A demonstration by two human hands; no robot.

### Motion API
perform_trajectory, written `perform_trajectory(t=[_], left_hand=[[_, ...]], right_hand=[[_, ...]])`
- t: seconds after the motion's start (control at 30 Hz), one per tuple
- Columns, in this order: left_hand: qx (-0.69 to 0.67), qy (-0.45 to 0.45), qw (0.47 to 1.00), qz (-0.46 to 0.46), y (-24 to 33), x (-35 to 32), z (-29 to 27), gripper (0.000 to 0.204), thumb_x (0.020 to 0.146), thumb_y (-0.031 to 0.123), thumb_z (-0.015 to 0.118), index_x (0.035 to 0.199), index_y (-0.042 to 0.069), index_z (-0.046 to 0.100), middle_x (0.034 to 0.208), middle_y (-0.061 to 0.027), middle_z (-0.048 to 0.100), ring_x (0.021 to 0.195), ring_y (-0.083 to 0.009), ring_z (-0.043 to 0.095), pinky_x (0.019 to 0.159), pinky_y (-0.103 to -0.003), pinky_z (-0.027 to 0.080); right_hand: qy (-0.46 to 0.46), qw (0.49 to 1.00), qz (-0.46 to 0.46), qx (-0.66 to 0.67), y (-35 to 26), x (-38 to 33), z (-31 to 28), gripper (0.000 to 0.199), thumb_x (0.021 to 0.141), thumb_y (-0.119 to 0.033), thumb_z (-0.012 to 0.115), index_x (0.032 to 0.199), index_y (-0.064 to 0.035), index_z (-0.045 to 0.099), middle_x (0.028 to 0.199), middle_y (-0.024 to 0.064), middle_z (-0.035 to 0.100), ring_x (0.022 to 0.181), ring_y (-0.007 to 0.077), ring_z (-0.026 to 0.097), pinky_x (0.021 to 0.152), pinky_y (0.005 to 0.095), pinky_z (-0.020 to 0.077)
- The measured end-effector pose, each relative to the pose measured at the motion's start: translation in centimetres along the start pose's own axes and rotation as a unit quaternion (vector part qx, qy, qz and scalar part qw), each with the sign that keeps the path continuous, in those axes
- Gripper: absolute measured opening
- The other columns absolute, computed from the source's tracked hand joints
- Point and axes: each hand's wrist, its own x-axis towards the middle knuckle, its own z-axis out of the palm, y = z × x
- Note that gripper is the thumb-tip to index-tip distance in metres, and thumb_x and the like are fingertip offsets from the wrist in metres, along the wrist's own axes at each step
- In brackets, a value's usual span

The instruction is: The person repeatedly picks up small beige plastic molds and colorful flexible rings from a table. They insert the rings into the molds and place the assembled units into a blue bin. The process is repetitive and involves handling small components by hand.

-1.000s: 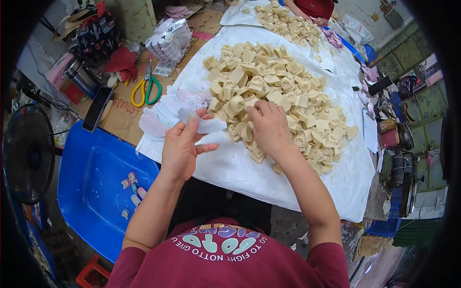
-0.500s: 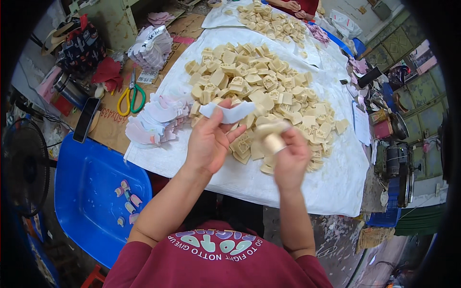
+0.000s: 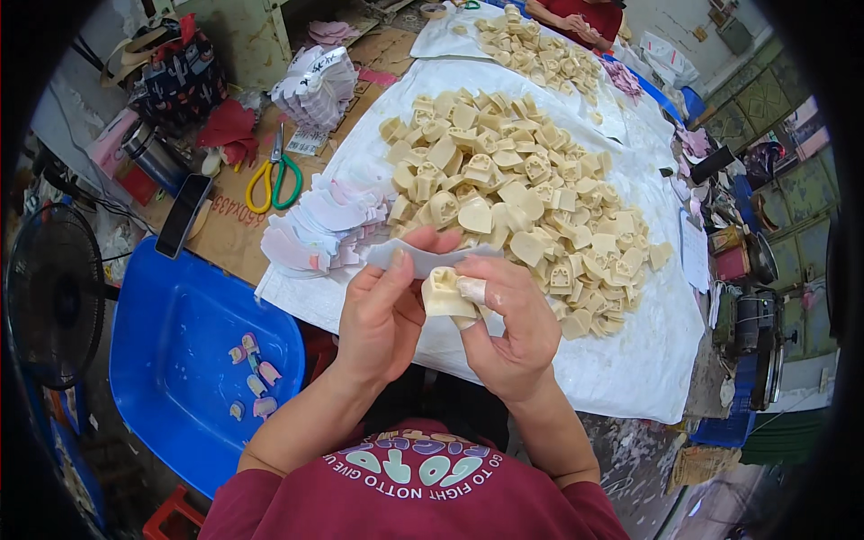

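Observation:
My left hand (image 3: pixel 378 319) pinches the left end of a curved pale strip (image 3: pixel 427 258), thin like fabric or sheet material. In my right hand (image 3: pixel 520 328) is a cream shoe heel (image 3: pixel 442 299), with hollows in the side facing up. It sits just below the strip, close to my left fingers. My right fingertips are also at the strip's right end; some of them appear wrapped in pale tape. Past my hands lies a big heap of similar cream heels (image 3: pixel 531 193). A stack of cut pale pink and white strips (image 3: pixel 326 220) lies left of the heap.
White sheeting (image 3: pixel 621 378) covers the table. Yellow-and-green-handled scissors (image 3: pixel 274 175) and a phone (image 3: pixel 184 216) lie to the left. A blue tub (image 3: pixel 171 333) holds several covered heels (image 3: pixel 268 372). A fan (image 3: pixel 54 297) stands far left. Another person (image 3: pixel 576 22) sits at the far end.
My right hand has brought the heel leftward, up to the strip and my left hand. The strip, partly folded round my left fingers before, is now stretched between both hands. The view has shifted slightly.

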Motion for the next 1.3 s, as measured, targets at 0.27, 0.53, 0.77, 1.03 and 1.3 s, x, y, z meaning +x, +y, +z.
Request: perform_trajectory(t=[0.27,0.53,0.77,1.03,1.3], left_hand=[[-0.058,-0.04,0.997,-0.015,0.8,-0.7,0.2,0.037,0.101,0.021,0.047,0.13,0.0,0.051,0.126,-0.0198,0.059,0.12,-0.0253,0.055,0.103,-0.039,0.043],[0.063,-0.01,0.998,0.002,1.2,-1.0,1.4,0.034,0.1,0.018,0.05,0.126,-0.003,0.056,0.123,-0.0171,0.061,0.111,-0.02,0.06,0.096,-0.033,0.047],[0.205,0.008,0.978,0.038,1.5,-0.4,0.1,0.027,0.094,0.01,0.058,0.114,-0.007,0.064,0.111,-0.0149,0.067,0.098,-0.0162,0.064,0.089,-0.029,0.05],[0.309,-0.032,0.95,0.016,1.3,-1.1,-0.4,0.029,0.093,0.01,0.059,0.117,-0.006,0.063,0.112,-0.0163,0.067,0.101,-0.0168,0.063,0.092,-0.031,0.047],[0.327,-0.125,0.931,-0.104,4.2,1.4,-1.6,0.008,0.086,0.002,0.067,0.093,-0.001,0.064,0.094,-0.0058,0.066,0.09,-0.0128,0.061,0.082,-0.028,0.049]], right_hand=[[-0.002,1.0,-0.006,0.01,-0.4,0.4,-0.1,0.038,0.064,0.012,0.064,0.099,0.0,0.06,0.098,0.0168,0.067,0.089,0.0343,0.066,0.079,0.0404,0.054],[-0.008,0.998,-0.033,-0.051,0.0,1.1,-0.6,0.03,0.062,0.007,0.067,0.09,-0.0007,0.058,0.093,0.014,0.065,0.082,0.0317,0.063,0.07,0.04,0.0503],[-0.063,0.986,-0.016,-0.152,-0.4,2.0,-1.6,0.029,0.055,0.0,0.064,0.082,-0.0048,0.057,0.08,0.0095,0.056,0.077,0.0295,0.053,0.071,0.0394,0.0375],[-0.13,0.976,0.018,-0.175,-0.5,2.2,-1.9,0.026,0.056,0.0,0.066,0.08,-0.0045,0.055,0.08,0.0092,0.056,0.077,0.029,0.053,0.071,0.0392,0.0378],[-0.145,0.983,-0.033,-0.107,0.1,1.3,-1.6,0.026,0.055,0.001,0.065,0.079,-0.0043,0.054,0.077,0.0103,0.053,0.077,0.0305,0.052,0.071,0.0404,0.0395]])
